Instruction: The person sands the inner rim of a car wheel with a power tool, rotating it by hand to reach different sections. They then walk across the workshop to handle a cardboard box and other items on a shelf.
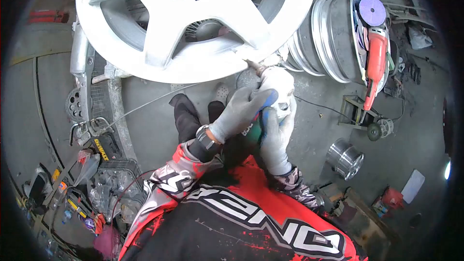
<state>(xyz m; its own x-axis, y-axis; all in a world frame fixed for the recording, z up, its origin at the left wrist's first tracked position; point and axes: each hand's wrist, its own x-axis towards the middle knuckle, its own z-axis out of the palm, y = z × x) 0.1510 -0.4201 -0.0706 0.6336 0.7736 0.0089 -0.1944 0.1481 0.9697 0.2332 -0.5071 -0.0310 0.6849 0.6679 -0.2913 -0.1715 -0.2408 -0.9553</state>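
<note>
A large white-coated alloy wheel [203,63] fills the top of the view, its spokes facing me. Just below its lower right rim, both gloved hands are closed around a power tool with a white, dusty head [279,83]. Part of its green body [253,130] shows between my wrists. A narrow, brownish tip points up-left from the tool, right at the wheel's edge. My left hand [239,111], in a grey glove with a watch at the wrist, grips from the left. My right hand [278,140], gloved alike, wraps the tool's right side. The palms are hidden.
Bare metal wheel barrels [333,38] lie at right, with a red polisher [376,63] and purple pad [372,11] on top. A small wheel rim [345,158] sits on the floor. Cluttered crates [118,174] and tools stand at lower left. Cables cross the floor.
</note>
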